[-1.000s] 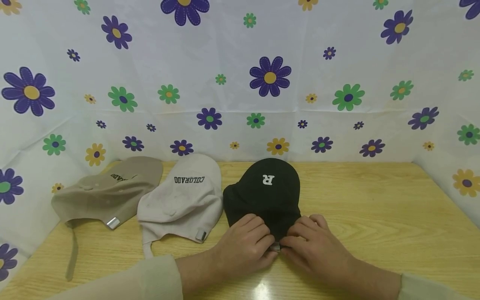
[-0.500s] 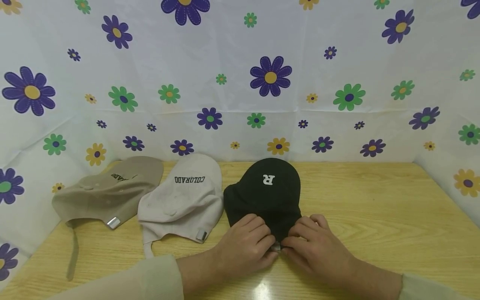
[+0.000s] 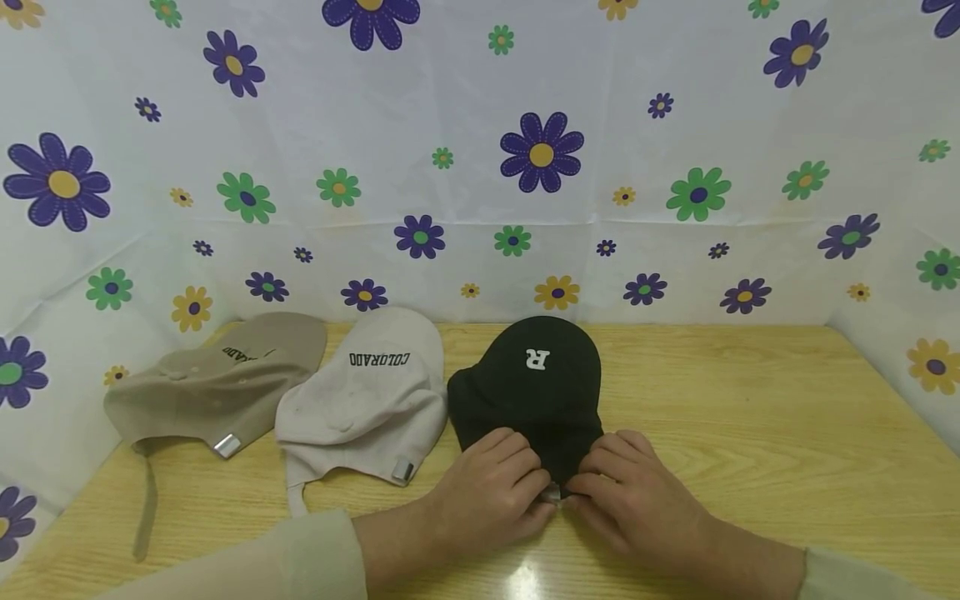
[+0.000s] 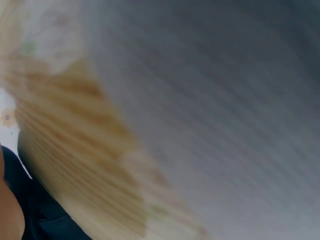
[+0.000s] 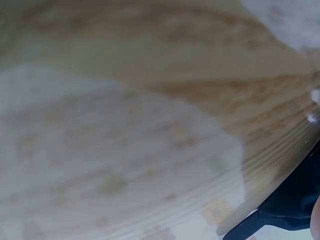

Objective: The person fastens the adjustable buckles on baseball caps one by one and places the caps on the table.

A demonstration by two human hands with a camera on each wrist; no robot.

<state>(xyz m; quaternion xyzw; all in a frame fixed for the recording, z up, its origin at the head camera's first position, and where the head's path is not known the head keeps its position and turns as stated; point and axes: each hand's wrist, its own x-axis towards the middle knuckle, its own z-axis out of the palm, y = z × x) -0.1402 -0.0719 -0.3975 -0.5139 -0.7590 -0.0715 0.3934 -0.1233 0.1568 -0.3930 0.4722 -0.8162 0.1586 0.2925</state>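
A black baseball cap with a white letter R lies on the table, its brim toward the back wall. My left hand pinches its rear edge beside a small metal buckle. From the other side, my right hand pinches the rear edge at the strap end. Fingers hide most of the strap. Dark cloth of the cap shows at the lower left of the left wrist view and at the lower right of the right wrist view; both wrist views are largely blurred.
Left of the black cap lies a light cream cap lettered COLORADO, touching it or nearly so. Farther left is a tan cap with its strap hanging loose. The wooden table meets a white flowered cloth behind.
The right hand's fingers have shifted very slightly at the strap, the raised finger settling lower. The left hand and the caps look the same.
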